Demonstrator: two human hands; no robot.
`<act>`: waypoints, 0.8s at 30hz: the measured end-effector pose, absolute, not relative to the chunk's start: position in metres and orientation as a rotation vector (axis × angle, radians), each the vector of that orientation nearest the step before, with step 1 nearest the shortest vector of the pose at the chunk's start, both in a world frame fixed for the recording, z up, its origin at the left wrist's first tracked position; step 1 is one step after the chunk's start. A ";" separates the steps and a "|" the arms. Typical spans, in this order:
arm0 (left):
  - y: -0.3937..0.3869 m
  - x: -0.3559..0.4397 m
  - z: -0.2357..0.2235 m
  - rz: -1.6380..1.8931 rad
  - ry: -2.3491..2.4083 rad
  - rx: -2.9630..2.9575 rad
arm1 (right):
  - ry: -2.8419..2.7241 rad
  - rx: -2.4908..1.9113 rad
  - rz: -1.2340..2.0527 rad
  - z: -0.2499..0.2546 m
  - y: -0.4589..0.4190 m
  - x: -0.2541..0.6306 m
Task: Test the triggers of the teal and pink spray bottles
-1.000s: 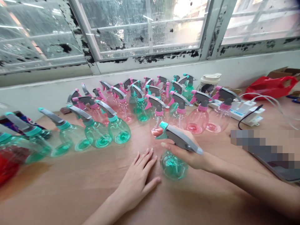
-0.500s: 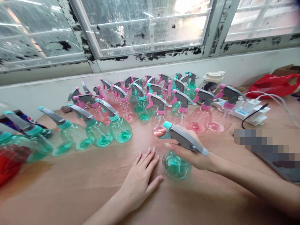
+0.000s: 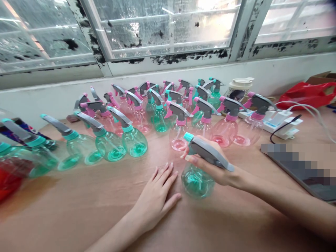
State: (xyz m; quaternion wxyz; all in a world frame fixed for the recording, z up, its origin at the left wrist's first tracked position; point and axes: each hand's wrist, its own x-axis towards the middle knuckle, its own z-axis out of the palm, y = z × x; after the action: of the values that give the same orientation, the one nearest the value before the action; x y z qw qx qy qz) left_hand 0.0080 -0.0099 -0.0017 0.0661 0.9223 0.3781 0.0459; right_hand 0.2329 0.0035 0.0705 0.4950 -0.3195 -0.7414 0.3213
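Note:
My right hand (image 3: 210, 161) is closed round the neck of a green spray bottle (image 3: 198, 182) with a grey and teal trigger head. That bottle is tilted slightly, and my fingers hide most of its trigger. Flat on the table lies my left hand (image 3: 157, 190), fingers stretched out, just left of the held bottle and apart from it. Beyond the left hand stands a row of green spray bottles (image 3: 135, 143). Several pink spray bottles (image 3: 223, 131) stand right behind my right hand, with more pink and green ones crowded toward the wall.
A lidded paper cup (image 3: 240, 87) and a white power strip (image 3: 282, 124) with cables are at the back right. Farther right lies a red plastic bag (image 3: 307, 94). A dark flat device (image 3: 296, 175), partly blurred out, rests near my right forearm. Windows (image 3: 168, 28) rise behind the table.
My right fingers have curled in closer around the bottle's trigger and neck. The left hand stays flat in place. The whole view has shifted very slightly.

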 end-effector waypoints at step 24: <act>-0.010 0.004 -0.005 0.198 1.124 2.805 | -1.782 -0.672 0.703 0.056 0.004 0.235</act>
State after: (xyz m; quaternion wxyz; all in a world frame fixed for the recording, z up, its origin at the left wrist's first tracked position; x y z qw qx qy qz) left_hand 0.0044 -0.0103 -0.0050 0.0566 0.9248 0.3705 0.0654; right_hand 0.2353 0.0041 0.0564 0.5273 -0.2813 -0.7458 0.2943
